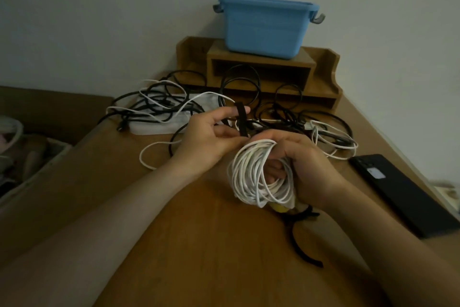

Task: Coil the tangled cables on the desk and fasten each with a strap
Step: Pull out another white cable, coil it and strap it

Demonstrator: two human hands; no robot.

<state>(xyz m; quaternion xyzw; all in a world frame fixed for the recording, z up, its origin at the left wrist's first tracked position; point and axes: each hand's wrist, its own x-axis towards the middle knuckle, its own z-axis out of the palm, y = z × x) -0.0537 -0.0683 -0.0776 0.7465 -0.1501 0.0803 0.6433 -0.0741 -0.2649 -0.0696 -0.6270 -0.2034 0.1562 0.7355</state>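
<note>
My right hand (302,157) grips a coiled white cable (251,177), its fingers passing through the loops, held above the wooden desk (199,244). Just left of the coil, my left hand (209,135) pinches a black strap (242,118) that stands upright between its fingers, its lower end close to the top of the coil. Behind both hands lies a tangle of black and white cables (164,105), spread over a white power strip (159,125). More loose cables (331,137) lie to the right of the hands.
A blue tub (263,25) stands on a wooden desk organiser (321,82) against the wall. A black phone (398,189) lies at the desk's right edge. More black straps (302,244) lie below the coil, next to something yellow. Left of the desk sits a box of clutter (22,157).
</note>
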